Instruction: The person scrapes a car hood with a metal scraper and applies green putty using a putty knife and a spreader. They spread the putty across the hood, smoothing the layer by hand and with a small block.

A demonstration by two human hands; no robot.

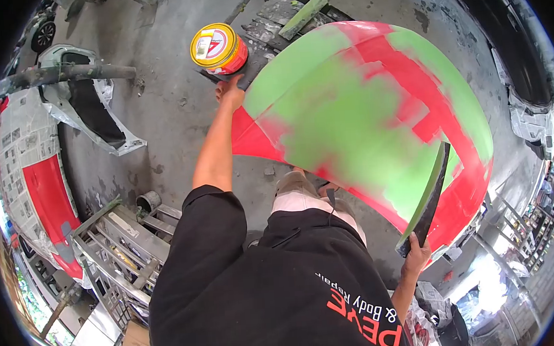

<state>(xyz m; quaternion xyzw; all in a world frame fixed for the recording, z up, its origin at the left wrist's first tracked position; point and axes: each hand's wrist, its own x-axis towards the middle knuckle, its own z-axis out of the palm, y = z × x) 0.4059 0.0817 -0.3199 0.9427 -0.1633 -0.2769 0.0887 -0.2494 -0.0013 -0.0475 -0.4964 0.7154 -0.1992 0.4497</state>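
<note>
A long curved trim strip (432, 201), black on its outer side and greenish along its inner face, is gripped near its lower end by my right hand (415, 253). It tilts up over the right part of a car hood (343, 112), which is red with large green patches. My left hand (229, 93) reaches forward to the hood's left corner, just below a yellow-and-red can (220, 48). Its fingers look curled at the edge of the dark stand; what they grip, if anything, is hidden. The can's lid is on.
A worn wooden bench (274, 24) with a green block (304, 16) lies beyond the can. Left are a masked bumper-like part (88, 99), a red panel with newspaper (46, 181) and a metal rack (122, 239). A black car part (513, 38) is at right.
</note>
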